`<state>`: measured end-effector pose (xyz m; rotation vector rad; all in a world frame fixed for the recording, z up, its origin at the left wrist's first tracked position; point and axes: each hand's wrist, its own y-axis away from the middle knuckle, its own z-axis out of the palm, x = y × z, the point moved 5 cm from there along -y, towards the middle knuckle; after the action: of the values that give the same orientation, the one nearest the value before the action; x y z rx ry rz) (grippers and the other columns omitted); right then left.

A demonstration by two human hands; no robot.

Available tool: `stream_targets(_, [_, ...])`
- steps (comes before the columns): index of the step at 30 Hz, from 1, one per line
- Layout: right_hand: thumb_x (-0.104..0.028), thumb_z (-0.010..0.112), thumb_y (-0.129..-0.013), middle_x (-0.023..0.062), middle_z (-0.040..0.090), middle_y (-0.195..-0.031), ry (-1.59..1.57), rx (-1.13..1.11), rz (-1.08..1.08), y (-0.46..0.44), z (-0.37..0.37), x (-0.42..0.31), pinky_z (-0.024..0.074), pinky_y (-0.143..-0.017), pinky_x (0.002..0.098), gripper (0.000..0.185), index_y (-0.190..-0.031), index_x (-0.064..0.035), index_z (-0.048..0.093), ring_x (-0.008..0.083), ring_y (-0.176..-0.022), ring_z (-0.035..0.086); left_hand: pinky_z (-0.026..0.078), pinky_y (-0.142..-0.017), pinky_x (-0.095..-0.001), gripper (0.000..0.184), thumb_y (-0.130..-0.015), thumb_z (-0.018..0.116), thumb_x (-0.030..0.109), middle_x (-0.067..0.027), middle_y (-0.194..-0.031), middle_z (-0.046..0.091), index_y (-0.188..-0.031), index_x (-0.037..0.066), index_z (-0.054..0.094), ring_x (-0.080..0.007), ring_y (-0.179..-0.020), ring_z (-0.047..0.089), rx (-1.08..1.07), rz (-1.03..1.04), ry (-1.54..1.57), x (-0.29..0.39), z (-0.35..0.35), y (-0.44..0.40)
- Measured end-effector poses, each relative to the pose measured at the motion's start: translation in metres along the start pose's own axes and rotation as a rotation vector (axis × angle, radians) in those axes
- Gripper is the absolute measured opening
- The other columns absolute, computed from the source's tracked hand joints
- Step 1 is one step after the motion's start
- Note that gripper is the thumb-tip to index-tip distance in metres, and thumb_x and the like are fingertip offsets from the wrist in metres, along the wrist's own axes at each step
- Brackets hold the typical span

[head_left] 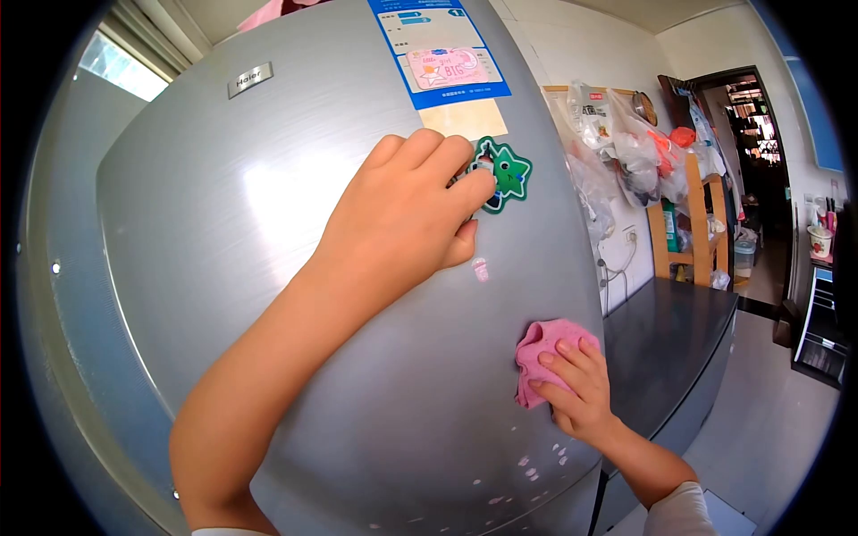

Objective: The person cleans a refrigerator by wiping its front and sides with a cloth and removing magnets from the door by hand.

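A grey fridge door (375, 357) fills the middle of the head view. My left hand (416, 196) is at its upper part, fingers curled at the left edge of a green star-shaped magnet (511, 176) with a cartoon face. Lower right, my right hand (576, 384) presses a crumpled pink cloth (536, 344) against the door near its right edge. Below my left hand is a small pink sticker (482, 269). Whitish marks (532, 469) dot the door's lower part.
Above the magnet are a blue-edged label (438, 31) and a beige paper piece (465, 119). At the right stand a dark-topped cabinet (666, 339), hanging plastic bags (630, 147), a wooden frame (697, 219) and an open doorway (760, 170).
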<state>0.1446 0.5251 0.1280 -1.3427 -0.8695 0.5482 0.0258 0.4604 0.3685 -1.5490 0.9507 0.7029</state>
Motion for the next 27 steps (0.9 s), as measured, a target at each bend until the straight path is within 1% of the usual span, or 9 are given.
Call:
stream_targets(3, [-0.005, 0.062, -0.071, 0.0057, 0.063, -0.119, -0.021, 0.022, -0.001, 0.0, 0.001, 0.001, 0.0349, -0.104, 0.0438, 0.026, -0.093, -0.0149, 0.071, 0.0277, -0.118, 0.054, 0.041, -0.08, -0.0357, 0.025, -0.066, 0.071, 0.012, -0.0039, -0.098, 0.054, -0.087, 0.01, 0.057, -0.0223, -0.094, 0.052, -0.032, -0.026, -0.014, 0.0, 0.0, -0.001])
stream_targets(9, [-0.004, 0.061, -0.072, 0.0063, 0.063, -0.119, -0.034, 0.032, 0.024, -0.002, 0.0, -0.002, 0.0355, -0.103, 0.0443, 0.026, -0.093, -0.0142, 0.071, 0.028, -0.117, 0.054, 0.041, -0.08, -0.0353, 0.024, -0.066, 0.069, 0.012, -0.0035, -0.097, 0.054, -0.087, 0.012, 0.058, -0.0222, -0.093, 0.051, -0.01, -0.038, -0.071, 0.005, 0.0, -0.001])
stream_targets(12, [-0.003, 0.06, -0.072, 0.0067, 0.063, -0.119, -0.038, 0.035, 0.027, -0.002, -0.001, -0.002, 0.0356, -0.102, 0.0445, 0.027, -0.094, -0.0139, 0.07, 0.0281, -0.117, 0.054, 0.04, -0.079, -0.0351, 0.023, -0.068, 0.071, 0.015, -0.0037, -0.097, 0.054, -0.087, 0.011, 0.059, -0.022, -0.093, 0.051, 0.006, -0.032, -0.063, 0.006, 0.002, -0.003])
stream_targets(14, [-0.003, 0.06, -0.072, 0.0068, 0.063, -0.119, -0.043, 0.032, 0.03, -0.002, 0.0, -0.003, 0.0356, -0.102, 0.0445, 0.027, -0.095, -0.0138, 0.07, 0.0281, -0.117, 0.054, 0.04, -0.078, -0.0347, 0.021, -0.071, 0.072, 0.018, -0.0033, -0.094, 0.054, -0.085, 0.01, 0.058, -0.0215, -0.091, 0.052, 0.041, -0.026, 0.003, 0.009, 0.001, -0.005])
stream_targets(17, [-0.002, 0.059, -0.073, 0.0071, 0.063, -0.12, -0.038, 0.042, 0.036, -0.003, -0.001, -0.003, 0.0359, -0.102, 0.0449, 0.028, -0.096, -0.0135, 0.07, 0.0285, -0.117, 0.054, 0.039, -0.076, -0.034, 0.018, -0.074, 0.071, 0.02, -0.0022, -0.089, 0.055, -0.081, 0.009, 0.058, -0.0205, -0.087, 0.052, 0.074, -0.011, -0.033, 0.01, 0.007, -0.007])
stream_targets(18, [-0.002, 0.059, -0.073, 0.0072, 0.062, -0.12, -0.033, 0.042, 0.038, -0.003, -0.001, -0.003, 0.036, -0.102, 0.045, 0.028, -0.096, -0.0134, 0.07, 0.0285, -0.117, 0.054, 0.039, -0.076, -0.034, 0.018, -0.074, 0.071, 0.02, -0.0022, -0.089, 0.055, -0.081, 0.009, 0.058, -0.0205, -0.087, 0.052, 0.07, -0.006, -0.032, 0.01, 0.009, -0.008])
stream_targets(20, [-0.002, 0.059, -0.073, 0.0073, 0.062, -0.12, -0.028, 0.039, 0.038, -0.002, -0.001, -0.004, 0.0362, -0.102, 0.0451, 0.029, -0.097, -0.0132, 0.07, 0.0286, -0.117, 0.055, 0.038, -0.073, -0.0336, 0.014, -0.077, 0.069, 0.019, -0.0006, -0.083, 0.056, -0.077, 0.01, 0.059, -0.0198, -0.082, 0.05, 0.128, -0.003, -0.043, 0.01, 0.009, -0.01])
stream_targets(23, [-0.002, 0.06, -0.073, 0.0073, 0.062, -0.121, -0.024, 0.048, 0.024, -0.003, -0.001, -0.004, 0.0363, -0.102, 0.0452, 0.03, -0.098, -0.013, 0.07, 0.0287, -0.118, 0.054, 0.038, -0.071, -0.0335, 0.013, -0.079, 0.067, 0.019, -0.0003, -0.079, 0.055, -0.074, 0.01, 0.059, -0.0194, -0.078, 0.049, 0.112, 0.005, -0.037, 0.011, 0.011, -0.014])
stream_targets(27, [-0.001, 0.06, -0.072, 0.0071, 0.062, -0.12, -0.028, 0.052, 0.032, -0.001, -0.001, -0.004, 0.0361, -0.102, 0.0445, 0.031, -0.098, -0.0131, 0.07, 0.0287, -0.119, 0.054, 0.037, -0.07, -0.0333, 0.013, -0.08, 0.067, 0.019, -0.0003, -0.077, 0.054, -0.073, 0.01, 0.059, -0.0191, -0.077, 0.048, 0.141, 0.007, -0.036, 0.01, 0.012, -0.015])
